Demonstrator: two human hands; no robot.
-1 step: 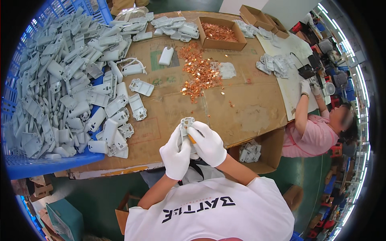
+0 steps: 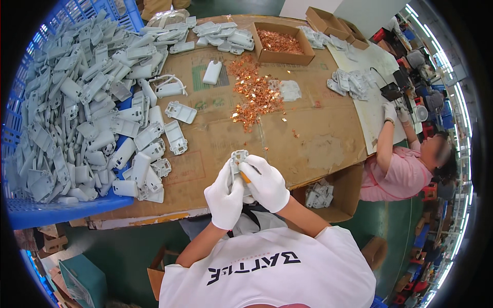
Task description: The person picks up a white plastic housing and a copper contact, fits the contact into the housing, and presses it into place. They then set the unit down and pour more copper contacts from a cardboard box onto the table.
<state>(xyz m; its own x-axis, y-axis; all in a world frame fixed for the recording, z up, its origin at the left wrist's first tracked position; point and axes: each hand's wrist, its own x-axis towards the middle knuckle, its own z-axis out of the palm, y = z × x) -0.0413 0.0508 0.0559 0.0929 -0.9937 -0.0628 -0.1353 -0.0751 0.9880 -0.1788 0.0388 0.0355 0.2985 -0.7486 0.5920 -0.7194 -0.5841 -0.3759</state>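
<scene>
Just past the near table edge, a small white plastic housing [image 2: 238,155] is held between both my gloved hands, its open inner side with cut-outs showing at the top. My left hand [image 2: 224,199] grips it from the left, fingers closed round its side. From the right, my right hand [image 2: 265,184] closes on the same housing, thumb and fingers near its upper part. An orange patch shows at one right finger; I cannot tell whether it belongs to the glove. The housing's lower part is hidden by the gloves. Small copper-coloured metal pieces [image 2: 256,100] lie heaped beyond my hands.
A blue crate [image 2: 61,211] at left overflows with white housings [image 2: 77,113], several spilling onto the cardboard-covered table [image 2: 221,138]. A carton of copper pieces [image 2: 285,57] stands at the back. Below the right edge, an open carton [image 2: 349,192] holds housings. A pink-shirted person [image 2: 395,172] works at right.
</scene>
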